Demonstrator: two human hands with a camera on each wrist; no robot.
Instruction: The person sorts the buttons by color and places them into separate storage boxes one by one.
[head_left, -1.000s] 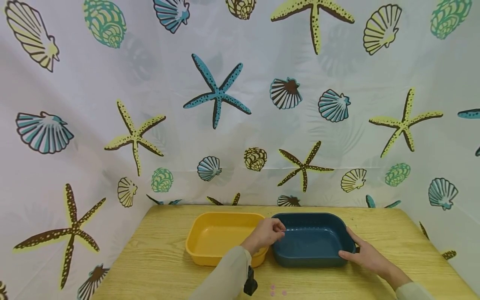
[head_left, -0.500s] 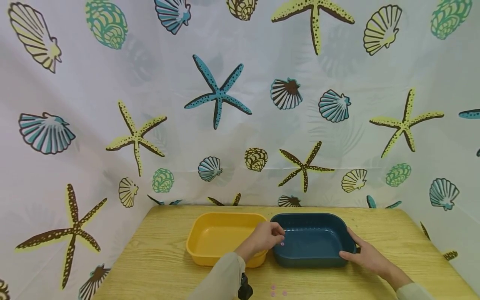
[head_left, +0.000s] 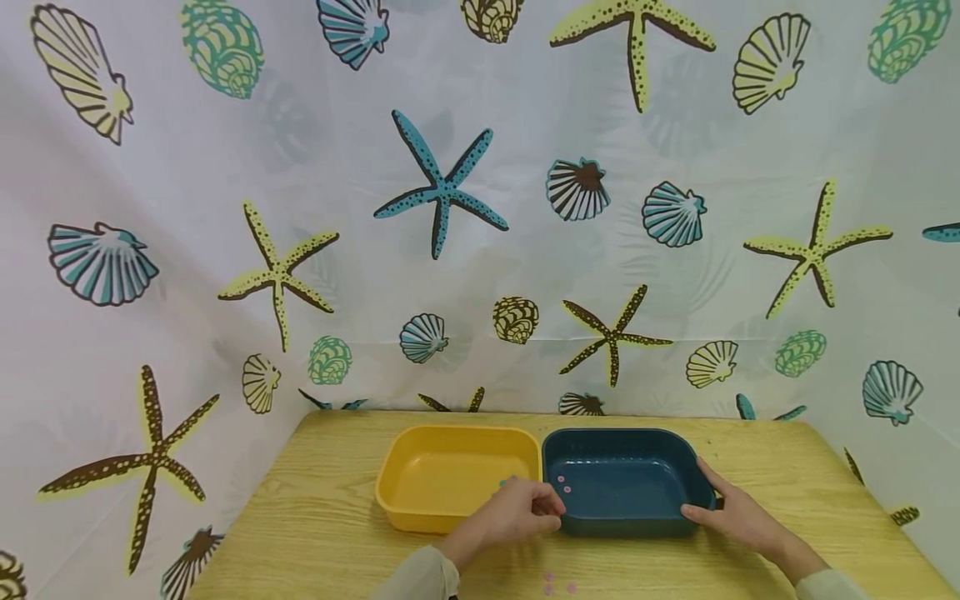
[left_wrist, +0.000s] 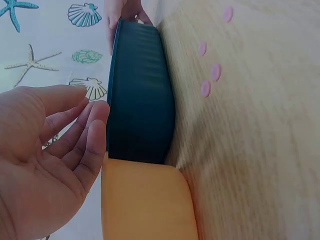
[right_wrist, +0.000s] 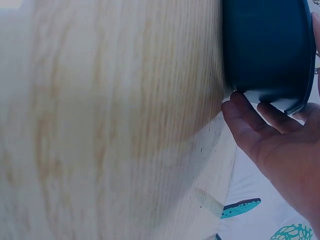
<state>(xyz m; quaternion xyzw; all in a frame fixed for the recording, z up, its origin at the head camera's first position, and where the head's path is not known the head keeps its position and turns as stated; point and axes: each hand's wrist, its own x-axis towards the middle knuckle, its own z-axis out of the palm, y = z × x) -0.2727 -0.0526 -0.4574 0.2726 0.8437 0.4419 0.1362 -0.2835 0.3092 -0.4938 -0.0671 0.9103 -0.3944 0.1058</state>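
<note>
My left hand (head_left: 513,514) hovers by the front corner where the yellow bin (head_left: 420,522) meets the dark blue bin (head_left: 637,527). Its fingers are loosely curled, the thumb near the index finger, and nothing shows between them in the left wrist view. Two small pink discs (head_left: 567,489) lie inside the blue bin at its left end. My right hand (head_left: 738,514) holds that bin's right end, thumb at the front rim and fingers along the end wall. On the table before the bins lie several more pink discs (left_wrist: 215,72).
The bins stand side by side on a wooden table (head_left: 315,500). Small teal pieces (head_left: 504,483) show in the yellow bin just behind my left hand. A white curtain (head_left: 480,367) printed with shells and starfish hangs behind and at both sides.
My left hand has dropped a pink disc into the blue bin and moved back from its left rim toward the table's front. My right hand stays on the bin's right end.
</note>
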